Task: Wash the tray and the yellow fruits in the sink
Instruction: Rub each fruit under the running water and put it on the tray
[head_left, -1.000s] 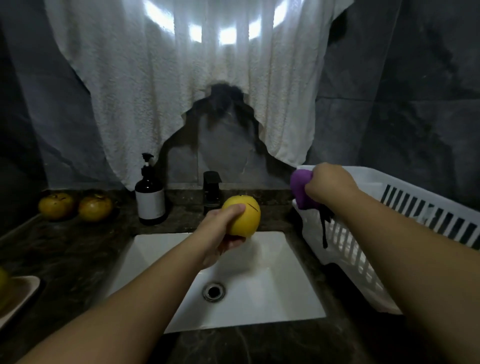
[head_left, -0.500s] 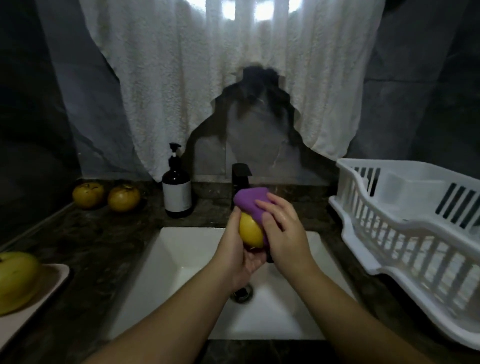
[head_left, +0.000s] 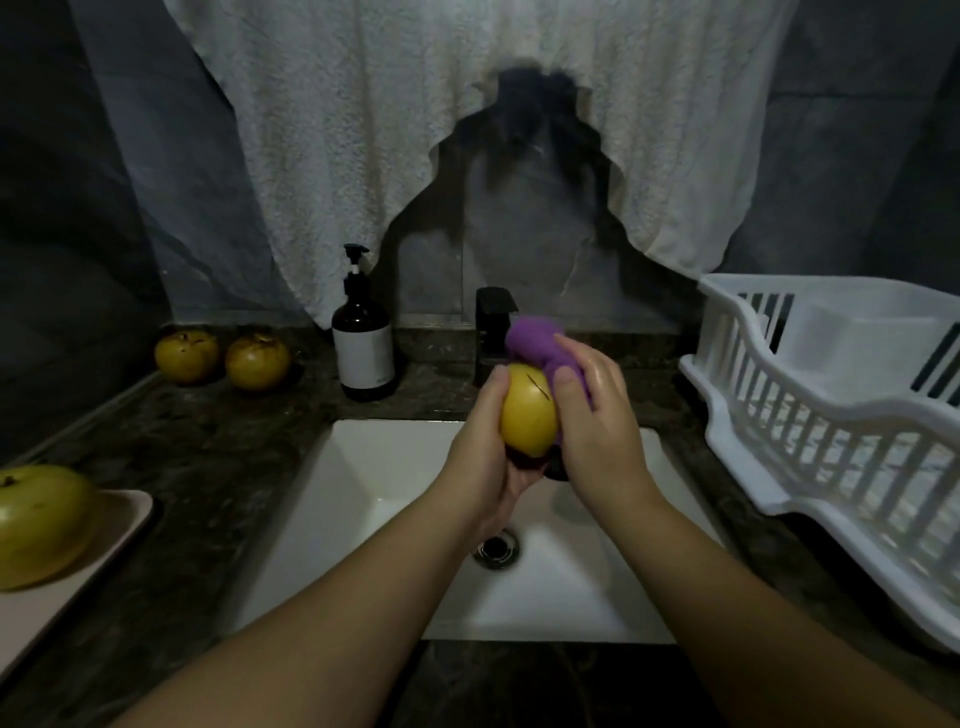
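Over the white sink (head_left: 363, 483), my left hand (head_left: 483, 457) grips a yellow fruit (head_left: 527, 413) from below and the left. My right hand (head_left: 597, 415) holds a purple cloth (head_left: 535, 345) against the fruit's right and back side. A beige tray (head_left: 78, 566) lies on the counter at the far left with another yellow fruit (head_left: 39, 522) on it. Two more yellow fruits (head_left: 187, 356) (head_left: 257, 361) sit at the back left of the counter.
A dark pump bottle (head_left: 362, 343) stands behind the sink, left of the black faucet (head_left: 491, 332). A white dish rack (head_left: 831, 431) fills the counter on the right. A white towel (head_left: 467, 130) hangs on the wall. The drain (head_left: 496, 548) shows below my hands.
My right hand brought the purple cloth from the dish rack to the fruit, and now the cloth has slid from the fruit's top to its right side. The view shifted left.
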